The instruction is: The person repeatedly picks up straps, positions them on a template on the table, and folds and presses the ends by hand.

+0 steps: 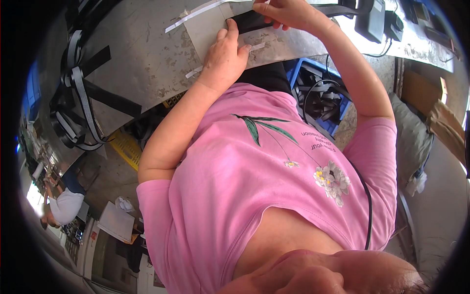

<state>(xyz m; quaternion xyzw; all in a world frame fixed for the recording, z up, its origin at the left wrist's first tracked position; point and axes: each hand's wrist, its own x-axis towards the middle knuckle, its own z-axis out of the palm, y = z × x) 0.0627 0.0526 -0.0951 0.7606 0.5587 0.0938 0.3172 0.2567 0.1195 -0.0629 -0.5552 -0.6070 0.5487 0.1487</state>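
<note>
A wide black strap (249, 22) lies along the far side of the metal table, over a pale flat sheet (198, 36). My left hand (225, 56) rests at the strap's left end, index fingertip on it and thumb spread away. Farther along, my right hand (289, 12) has its fingers closed about the strap, the thumb on the upper side; the exact grip is partly hidden at the frame's edge. Beyond my right wrist, a dark band (338, 10) runs toward a grey boxy device (369, 22). White tape strips (196, 13) mark the surface around the sheet.
Loops of black and grey webbing (78, 93) hang over the worn metal table (147, 54) at left. A blue crate (338, 125) of black strap pieces stands below the edge. Cables trail from a black adapter (394, 24). Another person (66, 206) is in the left background.
</note>
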